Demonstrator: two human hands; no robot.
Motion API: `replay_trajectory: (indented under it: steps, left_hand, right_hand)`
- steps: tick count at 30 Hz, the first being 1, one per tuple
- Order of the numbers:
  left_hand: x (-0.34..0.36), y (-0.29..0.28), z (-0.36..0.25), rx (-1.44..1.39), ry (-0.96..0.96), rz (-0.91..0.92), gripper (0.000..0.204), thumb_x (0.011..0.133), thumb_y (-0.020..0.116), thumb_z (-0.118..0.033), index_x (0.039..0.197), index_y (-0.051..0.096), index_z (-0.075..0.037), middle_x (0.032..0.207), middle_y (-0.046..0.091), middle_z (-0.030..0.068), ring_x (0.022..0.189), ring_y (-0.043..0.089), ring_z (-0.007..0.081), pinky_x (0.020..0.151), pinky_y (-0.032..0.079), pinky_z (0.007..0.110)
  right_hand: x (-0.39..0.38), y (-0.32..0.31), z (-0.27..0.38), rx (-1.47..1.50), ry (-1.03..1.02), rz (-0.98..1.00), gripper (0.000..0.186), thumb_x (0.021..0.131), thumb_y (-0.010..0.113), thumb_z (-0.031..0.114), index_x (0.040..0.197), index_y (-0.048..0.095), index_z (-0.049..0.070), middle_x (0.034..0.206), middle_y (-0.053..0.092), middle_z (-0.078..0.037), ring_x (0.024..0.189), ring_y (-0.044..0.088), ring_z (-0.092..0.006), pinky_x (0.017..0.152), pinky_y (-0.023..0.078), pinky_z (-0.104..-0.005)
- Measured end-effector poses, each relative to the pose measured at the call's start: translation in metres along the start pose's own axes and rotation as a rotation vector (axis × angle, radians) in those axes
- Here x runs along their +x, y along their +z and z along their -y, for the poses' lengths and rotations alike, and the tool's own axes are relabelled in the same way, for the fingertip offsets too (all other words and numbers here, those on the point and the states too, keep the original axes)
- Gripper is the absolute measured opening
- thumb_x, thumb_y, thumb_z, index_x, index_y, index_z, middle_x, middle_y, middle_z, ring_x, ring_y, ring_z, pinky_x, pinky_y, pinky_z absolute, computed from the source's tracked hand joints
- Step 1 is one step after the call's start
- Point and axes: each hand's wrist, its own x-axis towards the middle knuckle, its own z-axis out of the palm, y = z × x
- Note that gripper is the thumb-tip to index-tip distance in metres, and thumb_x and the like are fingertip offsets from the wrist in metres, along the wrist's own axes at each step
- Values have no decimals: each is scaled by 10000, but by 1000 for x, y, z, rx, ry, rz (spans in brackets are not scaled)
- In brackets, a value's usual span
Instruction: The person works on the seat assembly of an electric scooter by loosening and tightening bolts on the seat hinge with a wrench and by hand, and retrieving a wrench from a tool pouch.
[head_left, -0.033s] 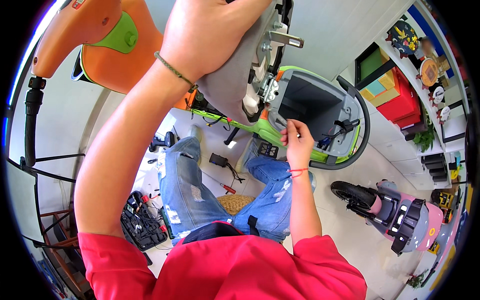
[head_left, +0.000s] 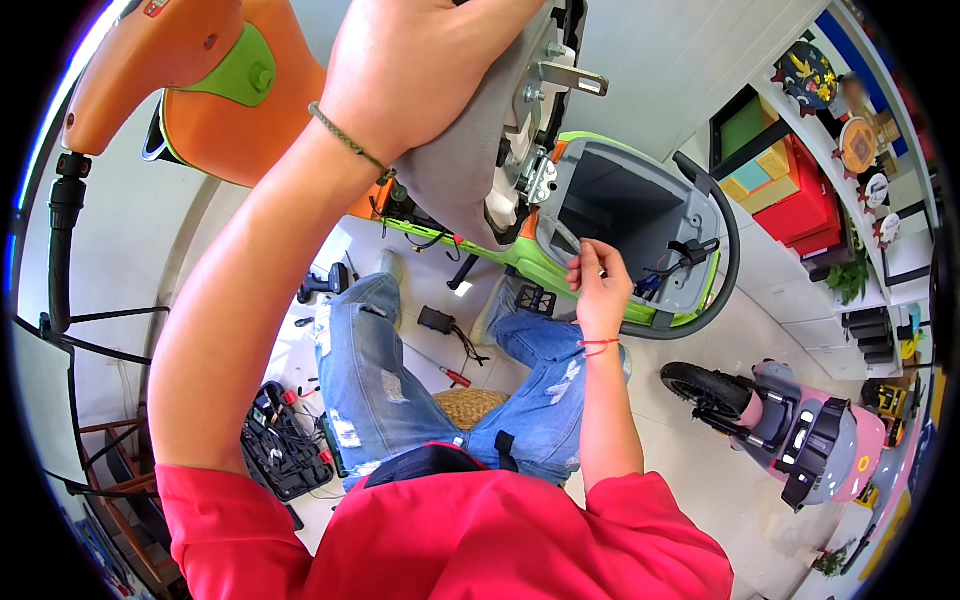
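Note:
My left hand [head_left: 415, 75] grips the raised grey seat [head_left: 440, 185] of an orange and green electric scooter; its fingertips are cut off at the top edge. On the seat's underside are bolts and a metal bracket [head_left: 573, 78]. Below them a silver hinge [head_left: 540, 178] sits by the rim of the grey storage bucket [head_left: 620, 165]. At the bucket's near left rim, my right hand [head_left: 602, 285] is closed in a pinch. A slim grey strip-like piece [head_left: 566, 236] runs from its fingertips toward the hinge; its kind is unclear.
Between and beside my legs lie a red-handled screwdriver [head_left: 455, 377], a black box with cables [head_left: 436, 320], a power drill [head_left: 322, 284] and an opened tool case [head_left: 285, 450]. A pink scooter [head_left: 800, 430] stands at right, near shelves [head_left: 850, 190]. A black loop rail [head_left: 733, 250] rings the bucket.
My right hand has shifted slightly to the right, away from the hinge, with the slim grey piece. The left hand and the seat have not moved.

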Motion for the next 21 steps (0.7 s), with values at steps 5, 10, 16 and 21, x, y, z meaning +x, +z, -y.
replay_trajectory:
  steps: [5,10,16,21]
  left_hand:
    - [-2,0,-24,4,-36,27,257,867,504,-67,987,693,60,1158,659,230,1117,607,267,976,448,325]
    - [-1,0,-16,-27,-53,21,256,866,504,-64,987,693,61,1157,659,228,1111,609,264,977,446,323]
    - [-1,1,-2,-45,11,6,257,867,503,-64,987,692,63,1158,659,228,1108,608,258,975,447,321]
    - [2,1,-1,-43,-18,9,260,870,504,-72,988,691,65,1161,659,224,1098,608,247,965,449,314]
  right_hand:
    - [13,2,-12,117,-14,-38,162,973,581,118,1046,631,-19,755,630,-47,612,573,-76,537,450,-215]
    - [18,7,-13,71,-18,-56,162,971,583,119,1034,635,-21,747,634,-49,595,574,-79,528,447,-214]
    - [17,7,-13,73,25,-25,185,978,579,142,1042,632,-23,759,642,-60,616,586,-91,538,453,-218]
    - [18,10,-12,60,27,-39,192,978,580,142,1048,630,-30,767,648,-69,619,591,-96,544,459,-220]
